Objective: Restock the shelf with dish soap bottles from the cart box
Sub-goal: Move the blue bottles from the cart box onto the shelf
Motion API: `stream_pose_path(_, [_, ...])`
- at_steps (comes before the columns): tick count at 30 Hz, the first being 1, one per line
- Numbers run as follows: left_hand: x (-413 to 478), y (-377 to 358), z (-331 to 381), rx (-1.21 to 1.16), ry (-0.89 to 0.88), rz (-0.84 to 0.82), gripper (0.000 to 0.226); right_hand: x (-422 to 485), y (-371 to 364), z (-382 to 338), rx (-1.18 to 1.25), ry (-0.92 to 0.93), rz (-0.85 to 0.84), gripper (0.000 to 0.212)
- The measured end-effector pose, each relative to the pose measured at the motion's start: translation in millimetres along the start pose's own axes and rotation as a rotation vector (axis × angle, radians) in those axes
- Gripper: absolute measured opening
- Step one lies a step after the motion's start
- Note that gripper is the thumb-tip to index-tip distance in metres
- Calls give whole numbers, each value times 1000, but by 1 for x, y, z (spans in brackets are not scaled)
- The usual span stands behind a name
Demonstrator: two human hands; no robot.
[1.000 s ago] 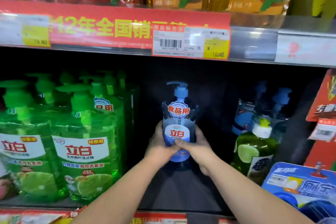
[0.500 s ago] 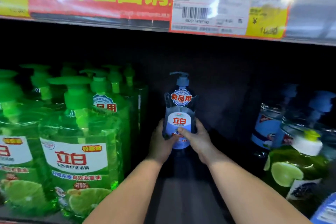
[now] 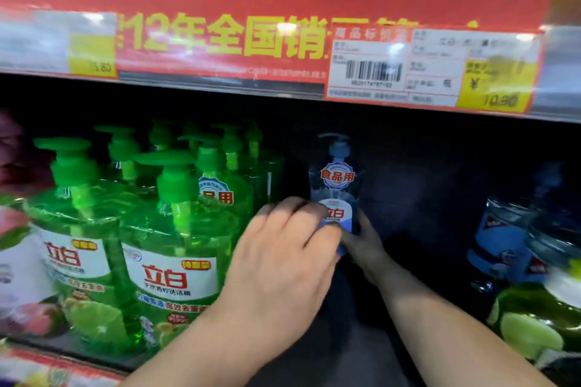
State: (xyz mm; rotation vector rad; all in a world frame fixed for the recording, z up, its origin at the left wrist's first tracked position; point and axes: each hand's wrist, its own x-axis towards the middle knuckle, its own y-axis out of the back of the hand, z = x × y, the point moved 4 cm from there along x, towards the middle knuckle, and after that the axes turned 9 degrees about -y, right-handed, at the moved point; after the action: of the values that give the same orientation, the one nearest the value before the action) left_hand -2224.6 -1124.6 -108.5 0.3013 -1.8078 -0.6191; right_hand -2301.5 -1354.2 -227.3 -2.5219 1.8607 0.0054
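head view: judged placement step, blue dish soap bottle (image 3: 338, 185) upright far back on shelf (image 3: 358, 352), right of green bottles (image 3: 169, 261), left hand (image 3: 283, 264) and right hand (image 3: 364, 245) fingers curled round it; next likely calls for release.

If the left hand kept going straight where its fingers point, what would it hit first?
Likely the blue dish soap bottle: the left hand points at its label, though whether it already touches is unclear.
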Motion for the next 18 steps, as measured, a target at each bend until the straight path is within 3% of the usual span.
stream_pose_path(3, [-7,36,-14,238,12,86,20,4,-1,0,6,21,15,57])
stream_pose_path(7, [-16,33,-47,390,238,-208,38,12,-5,0,1,33,18,56])
stream_pose_path(10, [-22,20,-57,425,211,-313,31,16,-8,1,-14,34,33,56])
stream_pose_path(18, [-29,14,-60,437,121,-138,27,18,-8,-1,-60,8,84,59])
